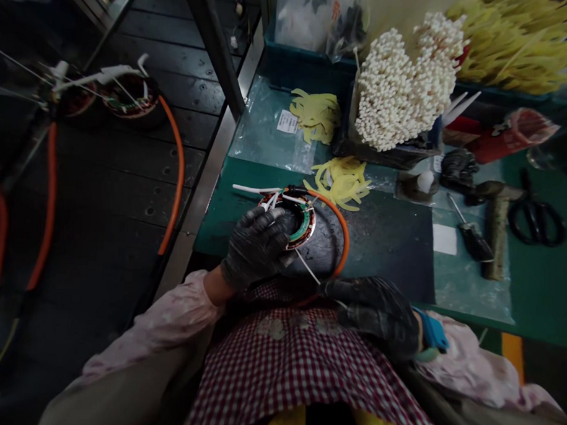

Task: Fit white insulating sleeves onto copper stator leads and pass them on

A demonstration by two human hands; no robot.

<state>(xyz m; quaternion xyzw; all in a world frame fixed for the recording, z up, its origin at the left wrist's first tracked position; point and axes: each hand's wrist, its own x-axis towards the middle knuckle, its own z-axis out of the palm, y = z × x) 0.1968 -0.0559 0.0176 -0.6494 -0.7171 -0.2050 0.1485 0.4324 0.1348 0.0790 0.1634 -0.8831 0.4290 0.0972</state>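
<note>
A ring-shaped wound coil (306, 229) with green lining, white sleeves and an orange cable (343, 233) stands at the near edge of the green table. My left hand (258, 244), in a dark glove, is closed around the coil's left side. From the coil's lower edge a thin white cord (308, 266) runs down to the right. My right hand (377, 309), gloved too, pinches this cord at its fingertips, below and right of the coil, in front of the table edge.
Yellow strips (343, 180) lie behind the coil, near a bin of white-tipped cords (399, 86). A hammer (496, 235), a screwdriver (473, 238) and scissors (537, 218) lie at right. More coils (129, 98) with orange cables are on the left rack.
</note>
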